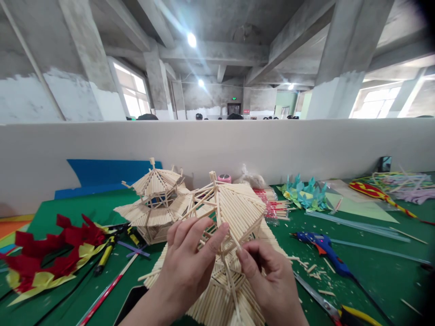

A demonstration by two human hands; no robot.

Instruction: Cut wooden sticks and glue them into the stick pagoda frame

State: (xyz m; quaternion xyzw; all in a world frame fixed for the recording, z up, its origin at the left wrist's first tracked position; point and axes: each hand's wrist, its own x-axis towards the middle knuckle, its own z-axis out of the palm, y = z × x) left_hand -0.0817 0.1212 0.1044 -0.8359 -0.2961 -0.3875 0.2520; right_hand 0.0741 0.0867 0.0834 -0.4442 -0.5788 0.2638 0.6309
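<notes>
A model pavilion roof of thin wooden sticks (234, 208) is tilted up in front of me, above a wider stick roof tier (217, 303) lying on the green table. My left hand (188, 260) grips the roof's open frame, fingers curled round its sticks. My right hand (268, 274) pinches a thin stick at the frame's lower edge. A second, finished stick pavilion (152, 199) stands just behind on the left.
A blue glue gun (322, 246) and scissors (329, 305) lie to the right, with loose stick offcuts. Red and yellow paper shapes (50, 258), a yellow-handled tool (105, 253), teal paper flowers (304, 192) and a packet of sticks (273, 206) surround the work. A white partition (306, 145) backs the table.
</notes>
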